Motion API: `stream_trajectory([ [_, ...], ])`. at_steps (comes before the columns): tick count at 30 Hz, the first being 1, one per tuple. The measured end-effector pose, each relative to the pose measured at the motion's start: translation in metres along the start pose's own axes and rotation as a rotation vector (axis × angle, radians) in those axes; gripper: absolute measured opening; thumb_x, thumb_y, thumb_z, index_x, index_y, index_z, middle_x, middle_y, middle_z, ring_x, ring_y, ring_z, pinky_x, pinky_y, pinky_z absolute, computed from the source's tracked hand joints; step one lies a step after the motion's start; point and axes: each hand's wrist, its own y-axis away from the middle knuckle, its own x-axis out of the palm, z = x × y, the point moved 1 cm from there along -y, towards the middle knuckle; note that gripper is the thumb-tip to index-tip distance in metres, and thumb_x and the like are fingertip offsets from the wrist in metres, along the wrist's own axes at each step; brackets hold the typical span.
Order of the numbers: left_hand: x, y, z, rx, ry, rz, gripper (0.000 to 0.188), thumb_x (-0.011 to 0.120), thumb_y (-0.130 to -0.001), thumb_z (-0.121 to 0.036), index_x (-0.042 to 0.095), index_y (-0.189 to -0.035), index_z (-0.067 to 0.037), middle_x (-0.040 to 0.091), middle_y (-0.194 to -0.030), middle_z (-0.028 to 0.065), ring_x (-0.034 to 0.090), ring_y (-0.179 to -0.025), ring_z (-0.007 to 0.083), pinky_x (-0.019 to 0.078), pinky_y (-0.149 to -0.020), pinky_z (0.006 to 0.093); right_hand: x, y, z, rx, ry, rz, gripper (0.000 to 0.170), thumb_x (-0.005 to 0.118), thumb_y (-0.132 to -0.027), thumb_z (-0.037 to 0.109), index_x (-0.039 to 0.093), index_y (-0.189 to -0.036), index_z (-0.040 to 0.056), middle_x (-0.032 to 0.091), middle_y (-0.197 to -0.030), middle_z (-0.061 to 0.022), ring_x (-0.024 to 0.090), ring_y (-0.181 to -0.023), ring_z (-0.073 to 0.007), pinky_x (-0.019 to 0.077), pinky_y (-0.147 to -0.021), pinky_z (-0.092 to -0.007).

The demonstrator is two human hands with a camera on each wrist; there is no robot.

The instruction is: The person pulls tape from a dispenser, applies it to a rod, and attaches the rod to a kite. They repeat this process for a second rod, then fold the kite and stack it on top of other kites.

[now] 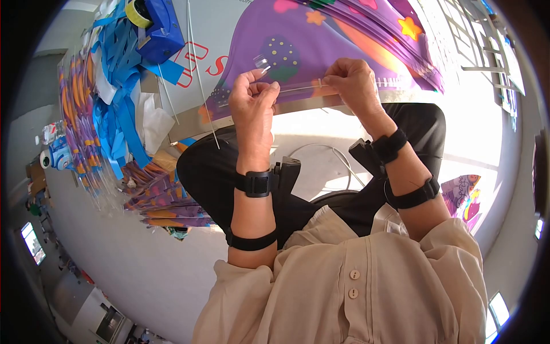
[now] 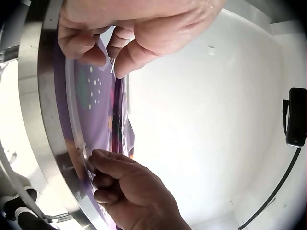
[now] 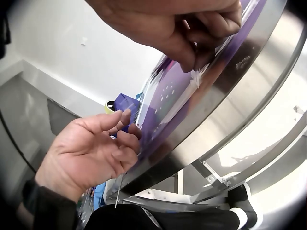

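Note:
A purple patterned sheet [image 1: 252, 34] lies along the table edge, with a thin white rod [image 1: 295, 89] near its lower border. My left hand [image 1: 253, 114] is raised over the sheet's left part, fingers loosely bent, thumb and index tips apart. A small clear tape piece [image 1: 262, 61] clings at its index fingertip. My right hand [image 1: 354, 86] pinches the rod at the border, thumb against fingers. In the right wrist view, crumpled clear tape [image 3: 195, 79] shows just below the pinching right hand [image 3: 177, 28]; the left hand [image 3: 91, 153] is palm-up nearby.
A blue tape dispenser [image 1: 161, 34] stands at the upper left beside blue strips [image 1: 117, 86]. Thin white rods [image 1: 200, 74] cross the table's left edge. Folded purple-orange pieces [image 1: 166, 195] lie lower left. The metal table rim [image 2: 41, 96] runs close to both hands.

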Motion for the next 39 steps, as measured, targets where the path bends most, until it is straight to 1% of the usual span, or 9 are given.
stream_trajectory([
  [8, -0.001, 0.001, -0.001, 0.004, 0.015, 0.001, 0.027, 0.064, -0.077, -0.001, 0.053, -0.102, -0.001, 0.052, -0.074, 0.0009, 0.047, -0.059, 0.0056, 0.0385, -0.049, 0.0189, 0.006, 0.004, 0.003, -0.053, 0.086, -0.044, 0.009, 0.066, -0.068, 0.007, 0.063, -0.069, -0.001, 0.061, -0.06, -0.0076, 0.058, -0.055, -0.0115, 0.046, -0.055, -0.0254],
  [13, -0.001, 0.0, -0.001, 0.003, 0.0, 0.009, 0.027, 0.064, -0.077, -0.002, 0.053, -0.102, 0.0, 0.053, -0.075, 0.0015, 0.048, -0.06, 0.0056, 0.0392, -0.05, 0.0189, 0.011, 0.007, 0.004, -0.115, 0.26, -0.142, 0.009, 0.062, -0.069, 0.008, 0.06, -0.069, -0.0012, 0.062, -0.065, -0.0155, 0.062, -0.06, -0.0268, 0.0477, -0.058, -0.0332],
  [16, -0.002, 0.0, 0.0, 0.009, -0.007, 0.012, 0.026, 0.064, -0.078, -0.002, 0.053, -0.101, 0.0, 0.053, -0.075, 0.0017, 0.048, -0.061, 0.0057, 0.0395, -0.05, 0.0189, 0.012, 0.007, 0.004, -0.132, 0.294, -0.141, 0.011, 0.061, -0.071, 0.009, 0.058, -0.071, -0.0007, 0.061, -0.067, -0.0165, 0.061, -0.064, -0.0314, 0.0474, -0.061, -0.0365],
  [26, 0.003, 0.008, -0.008, 0.022, -0.031, 0.032, 0.023, 0.063, -0.079, -0.003, 0.054, -0.099, 0.0, 0.049, -0.074, -0.0006, 0.044, -0.059, 0.0045, 0.0367, -0.05, 0.0186, -0.009, -0.001, 0.013, -0.009, 0.531, -0.079, 0.024, 0.069, -0.07, 0.024, 0.062, -0.073, 0.0016, 0.064, -0.074, -0.0176, 0.063, -0.072, -0.0353, 0.0482, -0.065, -0.0429],
  [28, 0.004, 0.011, -0.009, 0.032, -0.051, 0.042, 0.019, 0.062, -0.079, -0.004, 0.056, -0.096, 0.001, 0.047, -0.072, -0.0021, 0.042, -0.059, 0.0037, 0.0352, -0.05, 0.0184, -0.018, -0.006, 0.01, 0.083, 0.467, 0.076, 0.034, 0.073, -0.065, 0.034, 0.064, -0.071, 0.0021, 0.063, -0.068, -0.0158, 0.064, -0.068, -0.034, 0.0484, -0.063, -0.0414],
  [30, 0.005, 0.013, -0.009, 0.026, -0.054, 0.057, 0.017, 0.062, -0.079, -0.004, 0.057, -0.095, 0.001, 0.046, -0.072, -0.0024, 0.041, -0.059, 0.0035, 0.0348, -0.05, 0.0183, -0.014, -0.012, 0.006, 0.105, 0.5, 0.09, 0.04, 0.073, -0.063, 0.041, 0.065, -0.07, 0.0019, 0.063, -0.064, -0.0153, 0.063, -0.066, -0.033, 0.0483, -0.062, -0.0401],
  [32, 0.005, 0.015, -0.007, 0.019, -0.062, 0.071, 0.016, 0.062, -0.08, -0.004, 0.058, -0.094, 0.001, 0.046, -0.072, -0.0027, 0.041, -0.059, 0.0033, 0.0343, -0.05, 0.0181, -0.012, -0.012, 0.005, 0.069, 0.528, -0.021, 0.039, 0.074, -0.065, 0.038, 0.062, -0.06, 0.0018, 0.058, -0.055, -0.0129, 0.057, -0.05, -0.026, 0.0426, -0.05, -0.0361],
  [36, 0.005, 0.018, -0.003, 0.014, -0.099, 0.093, 0.015, 0.061, -0.081, -0.004, 0.058, -0.095, 0.001, 0.046, -0.071, -0.0027, 0.041, -0.059, 0.0032, 0.0336, -0.049, 0.0177, -0.014, -0.008, 0.002, 0.033, 0.521, 0.016, 0.041, 0.072, -0.067, 0.04, 0.06, -0.061, 0.0011, 0.057, -0.056, -0.0131, 0.057, -0.053, -0.0275, 0.0431, -0.052, -0.0374],
  [39, 0.009, 0.02, -0.003, -0.034, -0.028, 0.1, 0.014, 0.06, -0.082, -0.004, 0.058, -0.095, 0.0, 0.047, -0.07, -0.0025, 0.041, -0.057, 0.0034, 0.0329, -0.047, 0.0179, -0.014, 0.0, -0.006, -0.108, 0.504, 0.044, 0.038, 0.072, -0.068, 0.036, 0.059, -0.063, 0.0006, 0.057, -0.058, -0.0126, 0.058, -0.057, -0.0289, 0.0438, -0.055, -0.0385],
])
